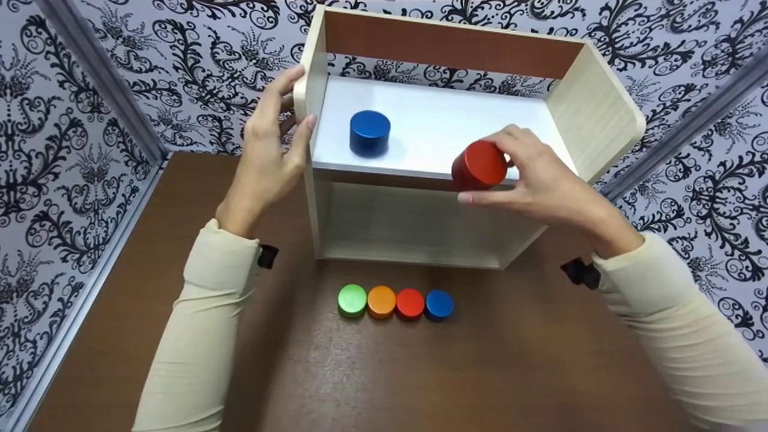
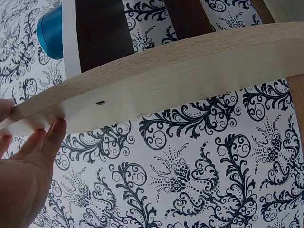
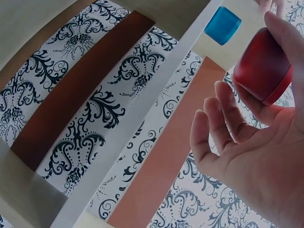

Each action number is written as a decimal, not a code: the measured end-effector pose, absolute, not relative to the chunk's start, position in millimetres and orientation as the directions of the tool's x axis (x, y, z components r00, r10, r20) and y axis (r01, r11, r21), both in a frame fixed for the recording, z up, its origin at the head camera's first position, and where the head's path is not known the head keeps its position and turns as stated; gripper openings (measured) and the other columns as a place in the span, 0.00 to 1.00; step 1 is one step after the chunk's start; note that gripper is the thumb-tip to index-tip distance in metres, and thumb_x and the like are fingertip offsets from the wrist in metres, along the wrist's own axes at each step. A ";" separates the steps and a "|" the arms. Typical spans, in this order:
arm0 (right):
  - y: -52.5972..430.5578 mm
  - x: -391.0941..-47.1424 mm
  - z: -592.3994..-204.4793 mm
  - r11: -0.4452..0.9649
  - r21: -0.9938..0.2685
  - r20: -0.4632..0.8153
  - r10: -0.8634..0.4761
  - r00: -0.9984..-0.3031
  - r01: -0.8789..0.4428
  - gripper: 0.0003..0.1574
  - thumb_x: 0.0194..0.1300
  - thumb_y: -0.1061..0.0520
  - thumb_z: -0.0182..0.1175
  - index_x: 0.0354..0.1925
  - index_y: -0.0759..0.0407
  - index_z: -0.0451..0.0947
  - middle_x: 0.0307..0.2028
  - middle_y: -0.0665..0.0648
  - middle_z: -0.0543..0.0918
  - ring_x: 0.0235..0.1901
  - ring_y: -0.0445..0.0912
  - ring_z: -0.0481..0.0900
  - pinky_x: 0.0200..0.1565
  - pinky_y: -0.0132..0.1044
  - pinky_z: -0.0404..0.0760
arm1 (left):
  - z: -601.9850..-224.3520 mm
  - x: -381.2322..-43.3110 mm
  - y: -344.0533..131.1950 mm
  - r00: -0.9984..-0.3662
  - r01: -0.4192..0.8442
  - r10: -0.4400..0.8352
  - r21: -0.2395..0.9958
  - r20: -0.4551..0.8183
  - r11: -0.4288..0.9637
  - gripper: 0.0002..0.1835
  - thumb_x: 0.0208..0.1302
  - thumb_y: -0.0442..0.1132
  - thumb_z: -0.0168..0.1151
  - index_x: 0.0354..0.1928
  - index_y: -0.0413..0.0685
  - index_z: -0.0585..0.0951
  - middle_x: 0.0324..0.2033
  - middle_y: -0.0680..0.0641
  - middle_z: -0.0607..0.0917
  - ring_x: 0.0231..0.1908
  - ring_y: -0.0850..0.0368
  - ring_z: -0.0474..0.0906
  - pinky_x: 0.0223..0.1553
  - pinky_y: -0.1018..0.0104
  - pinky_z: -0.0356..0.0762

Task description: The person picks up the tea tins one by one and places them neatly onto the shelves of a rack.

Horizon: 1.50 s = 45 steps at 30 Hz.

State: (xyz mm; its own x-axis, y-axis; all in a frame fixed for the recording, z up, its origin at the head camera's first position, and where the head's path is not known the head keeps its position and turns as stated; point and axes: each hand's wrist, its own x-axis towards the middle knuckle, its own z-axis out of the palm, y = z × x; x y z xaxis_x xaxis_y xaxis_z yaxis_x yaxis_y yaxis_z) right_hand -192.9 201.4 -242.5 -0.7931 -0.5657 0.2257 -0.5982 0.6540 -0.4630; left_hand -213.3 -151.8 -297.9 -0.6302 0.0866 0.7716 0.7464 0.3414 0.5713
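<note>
My right hand [image 1: 543, 183] holds a red round canister [image 1: 480, 167] between thumb and fingers, in front of the upper shelf's front edge. In the right wrist view the canister [image 3: 263, 69] is tilted, with a lid seam showing, and the other fingers are loosely bent away from it. My left hand [image 1: 267, 144] grips the left side panel [image 1: 307, 90] of a small wooden shelf unit, its thumb at the front edge and its fingers [image 2: 54, 137] on the outer face. A blue round canister [image 1: 370, 135] stands on the white upper shelf [image 1: 444, 111], near that panel.
On the brown table [image 1: 384, 372], in front of the unit, sits a row of smaller round canisters: green [image 1: 352, 300], orange [image 1: 381, 301], red [image 1: 410, 303] and blue [image 1: 439, 305]. The unit's right side panel [image 1: 600, 114] rises beyond my right hand. Patterned walls surround the table.
</note>
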 end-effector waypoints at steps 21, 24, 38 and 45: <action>187.4 -233.7 -235.4 0.766 -0.465 0.085 -0.461 -0.883 -0.444 0.39 0.58 0.43 0.75 0.60 0.61 0.75 0.51 0.61 0.76 0.53 0.54 0.71 0.57 0.52 0.74 | -297.0 -213.3 -151.4 -0.639 0.740 0.080 0.583 0.765 0.335 0.28 0.69 0.22 0.54 0.70 0.33 0.65 0.61 0.34 0.74 0.58 0.43 0.76 0.60 0.63 0.82; 186.0 -238.2 -236.4 0.780 -0.458 0.067 -0.449 -0.891 -0.427 0.41 0.58 0.41 0.74 0.61 0.61 0.75 0.52 0.61 0.76 0.54 0.54 0.71 0.57 0.51 0.74 | -297.2 -213.8 -151.6 -0.634 0.746 0.083 0.579 0.769 0.329 0.28 0.69 0.21 0.54 0.70 0.32 0.65 0.61 0.34 0.74 0.59 0.42 0.76 0.60 0.62 0.82; 178.9 -248.8 -248.0 0.807 -0.468 0.010 -0.403 -0.915 -0.361 0.45 0.59 0.40 0.74 0.64 0.63 0.71 0.55 0.62 0.74 0.54 0.55 0.71 0.58 0.50 0.80 | -296.6 -211.8 -151.2 -0.657 0.725 0.076 0.602 0.750 0.335 0.29 0.69 0.21 0.55 0.71 0.33 0.65 0.63 0.35 0.73 0.60 0.43 0.75 0.61 0.61 0.82; 177.9 -249.6 -250.6 0.810 -0.472 0.001 -0.395 -0.919 -0.349 0.45 0.59 0.41 0.74 0.63 0.64 0.70 0.54 0.63 0.74 0.54 0.56 0.72 0.57 0.51 0.81 | -296.9 -211.9 -151.4 -0.659 0.722 0.073 0.603 0.748 0.338 0.29 0.69 0.22 0.55 0.71 0.34 0.65 0.63 0.36 0.73 0.60 0.44 0.76 0.60 0.61 0.82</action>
State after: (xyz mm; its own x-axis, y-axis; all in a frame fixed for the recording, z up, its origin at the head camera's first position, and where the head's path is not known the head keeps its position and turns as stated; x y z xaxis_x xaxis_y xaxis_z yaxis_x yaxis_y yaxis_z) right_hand -249.6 177.9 -250.6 -0.9186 -0.3951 0.0006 -0.3486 0.8097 -0.4721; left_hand -211.9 -151.4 -296.9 -0.6593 0.0731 0.7483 0.7223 0.3378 0.6034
